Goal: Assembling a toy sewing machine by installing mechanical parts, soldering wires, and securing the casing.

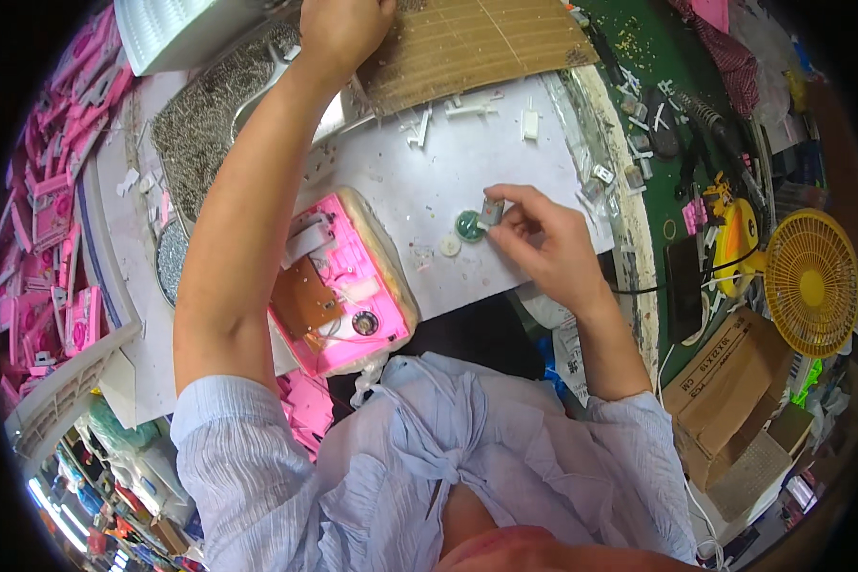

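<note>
Between the thumb and fingers of my right hand (551,246) is a small grey motor-like part (492,210) with a white end. It is held just above the right side of a small round green dish (468,226); whether they touch I cannot tell. A white disc (450,247) lies beside the dish. My left hand (345,30) reaches to the far side, over the edge of a brown cardboard sheet (477,43); its fingers are cut off by the picture's edge. Under my left forearm sits a pink plastic housing (389,324) with a black round part and wires inside.
A heap of small metal screws (195,129) lies at the far left, near a silver metal box (176,33). Pink housings (43,248) are piled further left. White plastic parts (529,122) lie on the table. A yellow fan (810,281) stands at right above an open carton (729,381).
</note>
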`<control>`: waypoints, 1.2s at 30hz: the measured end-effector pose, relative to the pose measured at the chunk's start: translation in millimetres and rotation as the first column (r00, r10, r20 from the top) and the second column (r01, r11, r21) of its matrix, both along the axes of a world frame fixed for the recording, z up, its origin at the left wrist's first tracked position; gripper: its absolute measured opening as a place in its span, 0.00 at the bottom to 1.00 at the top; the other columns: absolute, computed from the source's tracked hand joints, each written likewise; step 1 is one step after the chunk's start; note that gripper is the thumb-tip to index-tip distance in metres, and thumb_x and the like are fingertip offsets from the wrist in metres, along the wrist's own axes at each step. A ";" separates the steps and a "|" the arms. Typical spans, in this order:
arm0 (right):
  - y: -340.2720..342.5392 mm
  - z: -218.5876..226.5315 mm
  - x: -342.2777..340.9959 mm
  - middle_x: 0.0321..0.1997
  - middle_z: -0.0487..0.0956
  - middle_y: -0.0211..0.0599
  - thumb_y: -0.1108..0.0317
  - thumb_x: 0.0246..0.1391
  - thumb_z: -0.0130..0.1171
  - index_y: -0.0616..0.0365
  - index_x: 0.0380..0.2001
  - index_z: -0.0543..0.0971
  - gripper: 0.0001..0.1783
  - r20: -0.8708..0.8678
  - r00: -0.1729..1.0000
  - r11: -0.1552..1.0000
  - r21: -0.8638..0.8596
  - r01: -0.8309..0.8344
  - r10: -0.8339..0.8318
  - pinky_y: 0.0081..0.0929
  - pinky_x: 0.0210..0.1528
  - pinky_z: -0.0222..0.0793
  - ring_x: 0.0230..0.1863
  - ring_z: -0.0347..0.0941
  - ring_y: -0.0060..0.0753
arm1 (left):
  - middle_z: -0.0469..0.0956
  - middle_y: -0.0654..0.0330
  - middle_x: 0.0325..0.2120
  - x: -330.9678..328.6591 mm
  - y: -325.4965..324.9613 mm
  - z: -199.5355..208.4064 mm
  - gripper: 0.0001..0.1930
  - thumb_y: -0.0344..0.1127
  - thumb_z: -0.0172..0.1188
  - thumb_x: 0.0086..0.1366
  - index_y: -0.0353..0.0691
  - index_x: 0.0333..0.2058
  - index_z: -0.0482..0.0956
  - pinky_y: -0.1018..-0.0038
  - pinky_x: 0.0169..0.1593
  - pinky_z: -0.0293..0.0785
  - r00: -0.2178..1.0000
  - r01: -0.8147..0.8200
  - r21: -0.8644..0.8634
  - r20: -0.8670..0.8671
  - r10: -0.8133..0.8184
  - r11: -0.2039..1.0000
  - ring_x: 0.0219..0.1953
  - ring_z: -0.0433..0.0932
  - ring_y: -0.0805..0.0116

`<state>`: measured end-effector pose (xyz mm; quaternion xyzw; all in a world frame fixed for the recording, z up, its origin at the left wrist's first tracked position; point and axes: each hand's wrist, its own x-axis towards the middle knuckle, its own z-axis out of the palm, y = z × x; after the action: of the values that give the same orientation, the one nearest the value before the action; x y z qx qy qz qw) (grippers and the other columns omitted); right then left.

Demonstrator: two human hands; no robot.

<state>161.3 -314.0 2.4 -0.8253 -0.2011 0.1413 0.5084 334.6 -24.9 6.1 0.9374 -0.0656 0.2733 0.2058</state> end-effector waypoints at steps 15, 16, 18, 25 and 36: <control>-2.7 1.8 5.0 0.29 0.80 0.35 0.77 0.56 0.65 0.59 0.53 0.79 0.20 -0.061 0.998 0.997 0.076 -0.025 0.029 0.21 0.33 0.73 0.27 0.76 0.24 | 0.81 0.50 0.35 24.9 -20.8 -8.1 0.11 0.40 0.64 0.58 0.39 0.29 0.87 0.52 0.46 0.76 0.975 -0.038 0.249 -0.205 0.091 0.968 0.42 0.81 0.49; -3.6 2.6 6.3 0.29 0.80 0.35 0.77 0.56 0.65 0.59 0.53 0.79 0.20 -0.063 0.998 0.997 0.067 -0.023 0.027 0.21 0.32 0.73 0.27 0.76 0.23 | 0.81 0.50 0.36 28.1 -20.4 -10.2 0.11 0.40 0.64 0.59 0.39 0.29 0.87 0.52 0.47 0.75 0.972 -0.034 0.273 -0.214 0.095 0.961 0.43 0.81 0.49; -6.3 2.7 6.1 0.29 0.80 0.35 0.77 0.56 0.65 0.59 0.53 0.79 0.20 -0.033 0.999 0.997 0.072 -0.019 0.022 0.21 0.32 0.73 0.26 0.76 0.23 | 0.81 0.50 0.36 31.7 -21.8 -11.8 0.11 0.41 0.64 0.59 0.39 0.29 0.87 0.50 0.47 0.74 0.965 -0.028 0.315 -0.239 0.108 0.949 0.43 0.81 0.48; -9.1 8.9 7.4 0.33 0.80 0.31 0.78 0.55 0.66 0.61 0.54 0.81 0.22 -0.124 0.992 0.999 0.039 -0.022 0.027 0.18 0.39 0.71 0.34 0.74 0.18 | 0.85 0.45 0.31 36.2 -16.7 -9.6 0.10 0.37 0.61 0.58 0.37 0.28 0.86 0.49 0.48 0.73 0.953 -0.029 0.372 -0.269 0.138 0.928 0.40 0.84 0.46; -4.7 7.4 6.1 0.32 0.81 0.33 0.78 0.54 0.66 0.60 0.53 0.82 0.21 0.002 0.999 0.997 -0.068 -0.043 0.043 0.19 0.37 0.74 0.33 0.76 0.20 | 0.83 0.43 0.32 35.9 -5.7 -13.7 0.11 0.36 0.62 0.56 0.34 0.27 0.85 0.55 0.47 0.79 0.991 0.040 0.410 -0.134 0.017 0.911 0.38 0.84 0.45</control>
<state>167.4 -318.7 9.9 -0.8378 -0.2149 0.1577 0.4765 370.5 -30.5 -7.6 0.9755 -0.1133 0.1882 0.0094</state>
